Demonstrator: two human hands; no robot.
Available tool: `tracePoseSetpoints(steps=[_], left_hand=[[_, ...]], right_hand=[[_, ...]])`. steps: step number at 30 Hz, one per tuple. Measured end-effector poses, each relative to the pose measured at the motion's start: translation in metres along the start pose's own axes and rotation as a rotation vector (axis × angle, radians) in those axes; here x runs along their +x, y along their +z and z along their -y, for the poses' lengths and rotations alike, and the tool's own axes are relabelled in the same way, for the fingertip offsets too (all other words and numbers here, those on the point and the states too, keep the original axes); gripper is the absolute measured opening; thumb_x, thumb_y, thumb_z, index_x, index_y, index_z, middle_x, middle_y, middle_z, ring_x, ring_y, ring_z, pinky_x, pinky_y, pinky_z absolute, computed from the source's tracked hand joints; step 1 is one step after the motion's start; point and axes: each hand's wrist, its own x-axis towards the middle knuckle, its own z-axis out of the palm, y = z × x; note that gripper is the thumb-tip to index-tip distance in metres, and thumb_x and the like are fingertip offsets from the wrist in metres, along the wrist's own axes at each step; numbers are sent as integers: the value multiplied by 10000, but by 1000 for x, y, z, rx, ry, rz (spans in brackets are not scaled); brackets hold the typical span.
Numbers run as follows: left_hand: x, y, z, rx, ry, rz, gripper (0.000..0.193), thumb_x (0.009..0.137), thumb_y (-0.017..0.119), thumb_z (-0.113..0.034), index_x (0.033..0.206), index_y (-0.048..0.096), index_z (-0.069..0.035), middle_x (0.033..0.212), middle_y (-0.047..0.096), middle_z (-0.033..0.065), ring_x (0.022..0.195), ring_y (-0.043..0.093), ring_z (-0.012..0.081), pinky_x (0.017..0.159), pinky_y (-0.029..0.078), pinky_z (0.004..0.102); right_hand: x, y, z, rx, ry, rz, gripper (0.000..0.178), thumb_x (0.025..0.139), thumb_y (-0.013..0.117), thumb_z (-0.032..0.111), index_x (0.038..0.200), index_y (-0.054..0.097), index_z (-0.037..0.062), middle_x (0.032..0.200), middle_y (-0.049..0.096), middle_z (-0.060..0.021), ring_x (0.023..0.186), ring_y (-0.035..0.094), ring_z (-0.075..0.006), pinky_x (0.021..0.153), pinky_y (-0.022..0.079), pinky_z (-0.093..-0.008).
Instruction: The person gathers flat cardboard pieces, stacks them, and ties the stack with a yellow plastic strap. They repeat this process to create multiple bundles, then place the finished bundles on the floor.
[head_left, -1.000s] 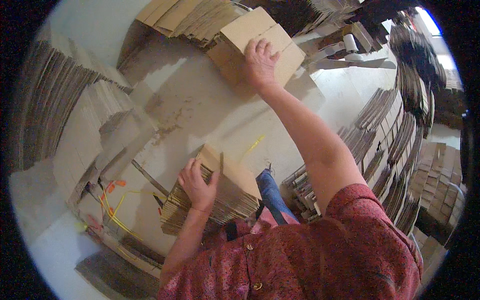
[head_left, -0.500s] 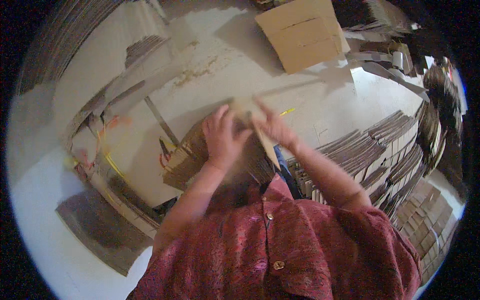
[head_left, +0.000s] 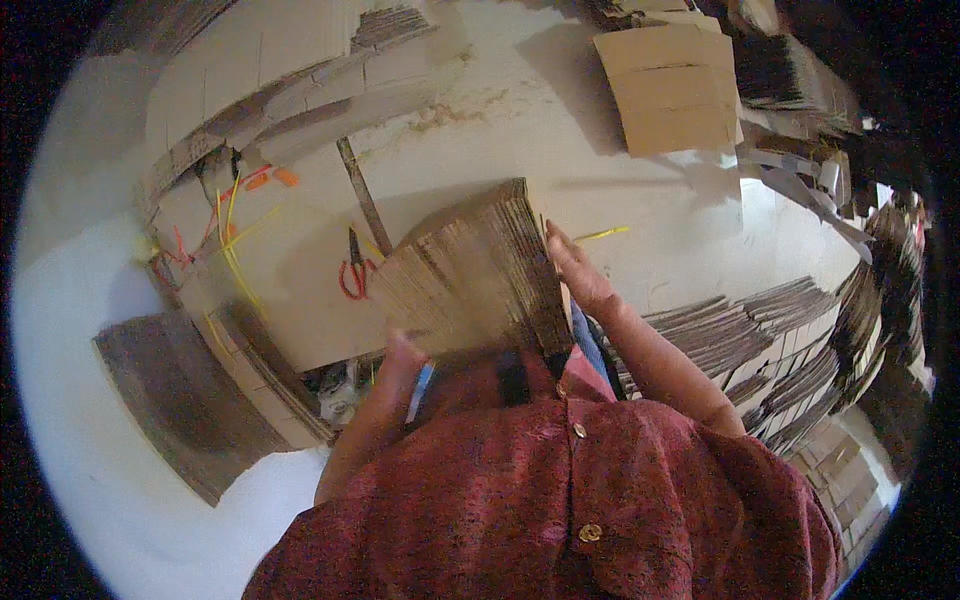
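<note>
A thick bundle of flat brown cardboard pieces [head_left: 470, 270] stands on edge in front of my chest, its layered edges facing up. My right hand [head_left: 580, 275] is at the bundle's right face, fingers stretched and lying along it. Down by the bundle's lower left corner is my left hand [head_left: 405, 350], smeared by motion, so its fingers cannot be made out. Red-handled scissors [head_left: 352, 280] with dark blades lie on the table just left of the bundle.
Yellow and red straps [head_left: 235, 245] lie at the left. A dark strip [head_left: 362, 195] runs behind the scissors. Stacked cardboard [head_left: 700, 340] fills the right side, and a cardboard box [head_left: 670, 90] stands at the far right. A yellow strip [head_left: 603, 234] lies beyond my right hand.
My left hand has dropped from the top of the bundle to its lower left corner. My right hand has come off the top to the right face. The whole view has shifted.
</note>
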Motion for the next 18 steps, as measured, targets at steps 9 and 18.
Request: tracePoseSetpoints(steps=[9, 18], left_hand=[[-28, 64, -12, 143, 300, 605, 404, 932, 349, -337, 1221, 442, -71, 1179, 517, 83, 1058, 515, 222, 909, 421, 397], [7, 137, -23, 257, 319, 553, 696, 876, 375, -547, 1373, 252, -75, 1350, 369, 94, 1184, 413, 267, 993, 339, 362]], right_hand=[[-27, -9, 29, 204, -324, -21, 827, 840, 203, 671, 1376, 246, 41, 1372, 339, -103, 1253, 320, -217, 1036, 252, -359], [15, -57, 41, -97, -614, -175, 666, 908, 251, 476, 1391, 193, 20, 1438, 223, -117, 1325, 200, -220, 1079, 143, -341]])
